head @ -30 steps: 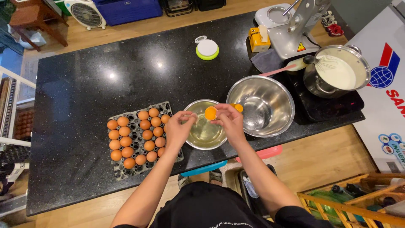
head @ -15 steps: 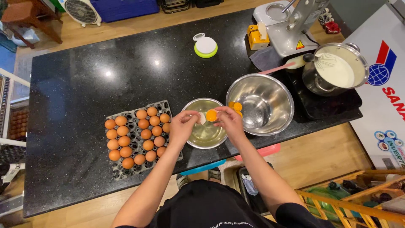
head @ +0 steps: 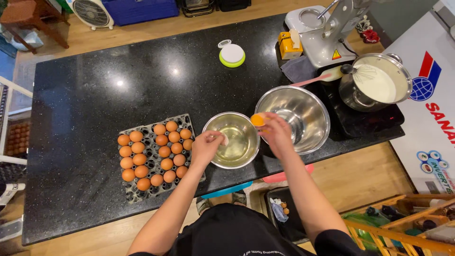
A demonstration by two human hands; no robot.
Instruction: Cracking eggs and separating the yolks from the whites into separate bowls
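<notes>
Holding an orange yolk (head: 257, 119) in what looks like a half shell, my right hand (head: 277, 135) hovers between two steel bowls (head: 232, 140), fingers clamped on it. My left hand (head: 206, 147) pinches a pale shell piece (head: 224, 139) over the smaller bowl. Eighteen brown eggs (head: 156, 154) sit in one tray on the worktop (head: 95, 104).

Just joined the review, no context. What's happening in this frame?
A person stands at a black stone counter, separating an egg. The left hand holds a piece of eggshell over the small steel bowl, which holds clear egg white. The right hand holds the other shell half with the orange yolk between that bowl and the larger steel bowl. A grey tray of brown eggs sits beside the left hand, and a pot of white liquid stands on a cooktop.
</notes>
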